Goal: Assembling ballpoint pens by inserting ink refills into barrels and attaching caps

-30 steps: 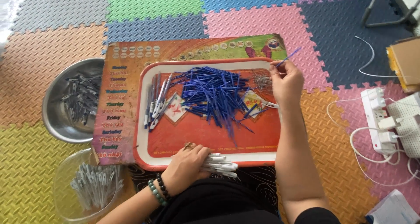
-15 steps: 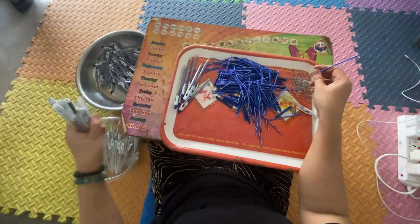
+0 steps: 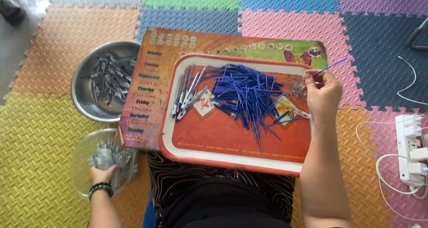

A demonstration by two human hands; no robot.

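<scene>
Thin blue refill tube (image 3: 329, 67), pinched at its lower end by right hand (image 3: 322, 91), at the tray's two o'clock corner, slanting up and away. Probably light, slightly springy, slick plastic; best pinched near one end with fingertips. Loose blue pile (image 3: 247, 96) at centre of orange tray (image 3: 232, 159). At eight o'clock, left hand (image 3: 103, 172) clenched on grey parts inside clear bowl (image 3: 80, 159); steel bowl (image 3: 84, 101) at ten o'clock.
</scene>
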